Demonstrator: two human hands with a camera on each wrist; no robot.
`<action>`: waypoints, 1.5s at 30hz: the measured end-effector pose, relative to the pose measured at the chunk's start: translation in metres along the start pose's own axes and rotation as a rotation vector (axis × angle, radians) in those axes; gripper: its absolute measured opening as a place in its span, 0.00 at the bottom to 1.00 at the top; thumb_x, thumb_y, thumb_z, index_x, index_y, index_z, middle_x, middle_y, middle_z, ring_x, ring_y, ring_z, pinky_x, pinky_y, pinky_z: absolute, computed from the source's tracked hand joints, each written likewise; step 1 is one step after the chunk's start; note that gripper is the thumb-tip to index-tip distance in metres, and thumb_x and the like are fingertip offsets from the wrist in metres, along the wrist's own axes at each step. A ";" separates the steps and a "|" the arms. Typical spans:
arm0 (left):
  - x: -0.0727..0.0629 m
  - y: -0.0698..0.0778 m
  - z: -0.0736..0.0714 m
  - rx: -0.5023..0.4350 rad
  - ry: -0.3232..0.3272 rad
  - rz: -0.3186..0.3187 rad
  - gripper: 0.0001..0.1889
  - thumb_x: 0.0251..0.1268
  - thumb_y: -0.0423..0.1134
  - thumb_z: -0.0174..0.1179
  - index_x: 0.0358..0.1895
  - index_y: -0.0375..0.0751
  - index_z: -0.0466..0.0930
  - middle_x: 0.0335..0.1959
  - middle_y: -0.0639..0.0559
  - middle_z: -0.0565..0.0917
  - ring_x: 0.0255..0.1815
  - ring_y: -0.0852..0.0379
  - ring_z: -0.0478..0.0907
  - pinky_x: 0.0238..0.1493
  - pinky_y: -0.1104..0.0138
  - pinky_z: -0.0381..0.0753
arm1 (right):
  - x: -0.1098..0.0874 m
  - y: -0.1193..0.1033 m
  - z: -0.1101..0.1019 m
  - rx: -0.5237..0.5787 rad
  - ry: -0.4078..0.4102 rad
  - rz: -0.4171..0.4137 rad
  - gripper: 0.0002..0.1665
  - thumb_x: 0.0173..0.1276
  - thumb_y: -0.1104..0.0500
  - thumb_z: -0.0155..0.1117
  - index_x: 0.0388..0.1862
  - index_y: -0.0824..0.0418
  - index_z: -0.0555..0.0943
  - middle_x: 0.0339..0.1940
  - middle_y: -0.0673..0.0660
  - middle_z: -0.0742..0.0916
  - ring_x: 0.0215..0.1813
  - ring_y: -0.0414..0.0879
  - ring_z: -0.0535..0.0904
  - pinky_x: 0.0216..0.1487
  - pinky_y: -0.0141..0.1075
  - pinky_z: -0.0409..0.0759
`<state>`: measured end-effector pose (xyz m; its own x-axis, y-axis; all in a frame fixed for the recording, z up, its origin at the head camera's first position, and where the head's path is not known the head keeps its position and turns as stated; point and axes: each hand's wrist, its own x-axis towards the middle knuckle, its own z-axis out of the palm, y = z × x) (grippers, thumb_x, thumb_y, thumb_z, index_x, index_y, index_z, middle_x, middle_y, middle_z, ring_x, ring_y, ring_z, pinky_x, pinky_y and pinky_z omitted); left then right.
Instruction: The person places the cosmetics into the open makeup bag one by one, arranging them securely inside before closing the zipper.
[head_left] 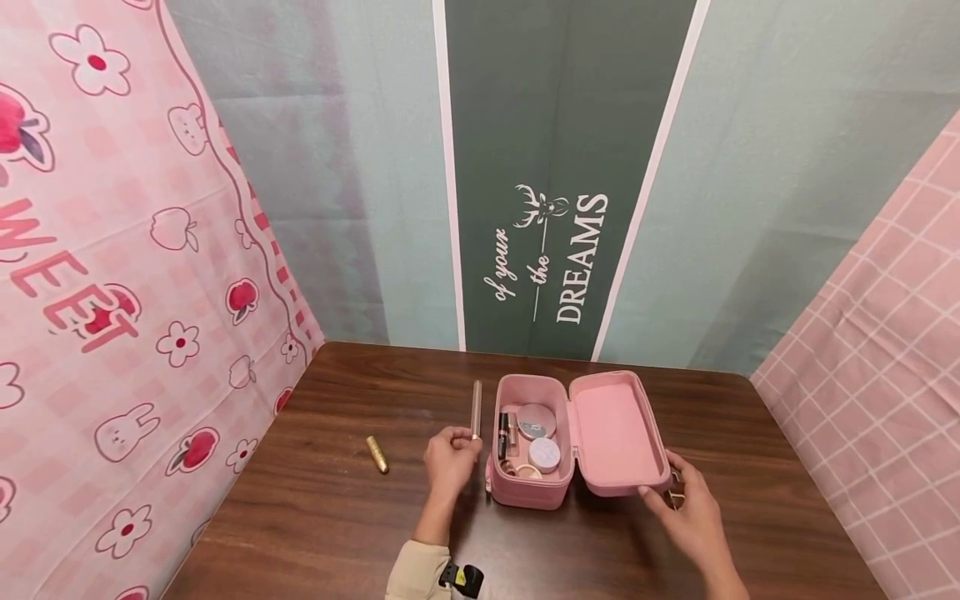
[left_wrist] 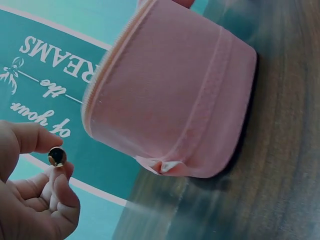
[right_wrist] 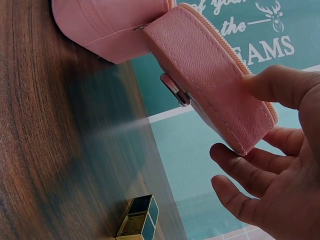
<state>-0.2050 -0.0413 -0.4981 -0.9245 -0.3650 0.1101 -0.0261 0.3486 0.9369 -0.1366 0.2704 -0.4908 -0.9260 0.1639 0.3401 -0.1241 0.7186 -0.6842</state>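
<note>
Between thumb and fingers my left hand [head_left: 450, 461] pinches the lower end of a slim, shiny rose-gold cosmetic tube [head_left: 477, 408], held upright left of the pink makeup case [head_left: 528, 493]. The tube's round end [left_wrist: 57, 156] faces the left wrist camera. The case stands unzipped, its lid [head_left: 618, 429] swung out to the right. My right hand [head_left: 693, 508] grips the lid's near right corner, thumb on one side and fingers on the other. Inside the case lie a round compact [head_left: 537, 422], a round white jar [head_left: 544, 454] and several small cosmetic tubes [head_left: 503, 435].
A gold lipstick-like tube [head_left: 377, 454] lies on the brown wooden table [head_left: 300, 525], left of my left hand. Near my right hand is a small gold-and-dark boxy item [right_wrist: 140, 220], mostly covered by the fingers in the head view. Printed cloths hang around the table.
</note>
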 end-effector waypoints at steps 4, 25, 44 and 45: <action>0.001 0.005 0.000 -0.004 -0.035 0.011 0.06 0.42 0.32 0.65 0.28 0.38 0.82 0.15 0.56 0.80 0.15 0.61 0.76 0.27 0.64 0.72 | 0.000 0.000 0.000 0.002 -0.002 -0.002 0.36 0.52 0.66 0.71 0.58 0.74 0.66 0.44 0.69 0.77 0.40 0.56 0.76 0.33 0.39 0.79; 0.006 0.025 0.009 -0.018 -0.175 0.037 0.06 0.43 0.33 0.65 0.28 0.36 0.81 0.17 0.54 0.80 0.16 0.61 0.76 0.22 0.66 0.74 | 0.000 0.001 0.000 0.002 0.012 -0.016 0.36 0.51 0.67 0.71 0.58 0.74 0.67 0.45 0.69 0.77 0.40 0.56 0.76 0.33 0.42 0.79; 0.020 0.035 0.023 0.082 -0.208 0.005 0.07 0.44 0.35 0.67 0.25 0.37 0.79 0.19 0.52 0.79 0.22 0.57 0.75 0.26 0.63 0.75 | 0.000 0.000 0.001 -0.004 0.004 -0.008 0.36 0.52 0.67 0.71 0.58 0.74 0.67 0.45 0.69 0.76 0.40 0.55 0.76 0.33 0.41 0.79; 0.020 0.036 0.023 0.098 -0.212 0.005 0.07 0.44 0.35 0.67 0.25 0.37 0.79 0.19 0.52 0.79 0.22 0.57 0.75 0.26 0.63 0.75 | 0.000 0.001 0.001 -0.004 0.004 -0.009 0.36 0.52 0.67 0.71 0.58 0.74 0.67 0.45 0.69 0.76 0.40 0.54 0.76 0.33 0.41 0.79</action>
<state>-0.2330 -0.0164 -0.4696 -0.9837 -0.1769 0.0327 -0.0485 0.4360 0.8986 -0.1371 0.2703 -0.4916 -0.9235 0.1600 0.3486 -0.1308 0.7230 -0.6784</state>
